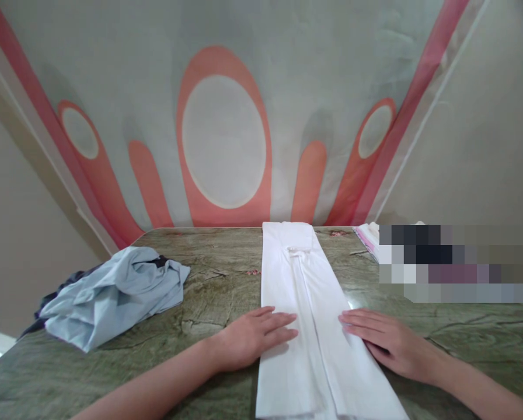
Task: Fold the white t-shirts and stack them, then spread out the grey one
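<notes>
Your left hand lies flat, fingers straight and close together, fingertips on the left edge of the white cloth and the palm on the table. Your right hand mirrors it: flat, fingers together, tips on the cloth's right edge, gripping nothing. The cloth is folded into a long strip, running from the table's near edge to its far edge between your hands. Well off to your left sits a crumpled blue shirt, a dark cloth poking out beneath it. At the far right there's a white pile with a pink edge, partly blurred out. Nothing lies between your hands and the strip. Behind the table hangs a grey sheet with orange ovals.
</notes>
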Motion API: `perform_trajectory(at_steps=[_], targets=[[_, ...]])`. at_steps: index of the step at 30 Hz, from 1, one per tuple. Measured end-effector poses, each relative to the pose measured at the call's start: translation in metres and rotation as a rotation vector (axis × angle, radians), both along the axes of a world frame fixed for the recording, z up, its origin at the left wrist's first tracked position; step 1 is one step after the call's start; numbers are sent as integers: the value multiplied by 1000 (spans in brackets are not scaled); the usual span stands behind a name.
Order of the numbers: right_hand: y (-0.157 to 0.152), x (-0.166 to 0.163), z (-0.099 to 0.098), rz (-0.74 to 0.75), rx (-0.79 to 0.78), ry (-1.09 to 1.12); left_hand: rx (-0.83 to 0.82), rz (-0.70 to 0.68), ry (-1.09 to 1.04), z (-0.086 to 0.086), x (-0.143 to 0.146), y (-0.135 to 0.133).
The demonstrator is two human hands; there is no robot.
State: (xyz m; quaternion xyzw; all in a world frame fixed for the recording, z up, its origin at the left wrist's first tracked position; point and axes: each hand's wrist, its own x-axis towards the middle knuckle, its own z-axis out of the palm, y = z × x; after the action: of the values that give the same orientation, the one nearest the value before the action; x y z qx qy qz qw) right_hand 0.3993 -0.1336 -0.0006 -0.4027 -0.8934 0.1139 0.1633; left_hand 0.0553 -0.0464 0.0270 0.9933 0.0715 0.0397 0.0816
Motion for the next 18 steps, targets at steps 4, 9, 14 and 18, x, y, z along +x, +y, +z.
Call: perform_trajectory(at_steps=[4,9,14,18], targets=[[-3,-8,-5,9,-31,80,-114,-12,9,-9,1,-1],[-4,-14,0,-2,-117,182,-247,8,28,3,-2,-10],[-17,-21,26,-70,-356,246,-484,12,61,32,-11,-30],[-27,-30,55,-89,-615,195,-795,-50,57,46,-15,-46]])
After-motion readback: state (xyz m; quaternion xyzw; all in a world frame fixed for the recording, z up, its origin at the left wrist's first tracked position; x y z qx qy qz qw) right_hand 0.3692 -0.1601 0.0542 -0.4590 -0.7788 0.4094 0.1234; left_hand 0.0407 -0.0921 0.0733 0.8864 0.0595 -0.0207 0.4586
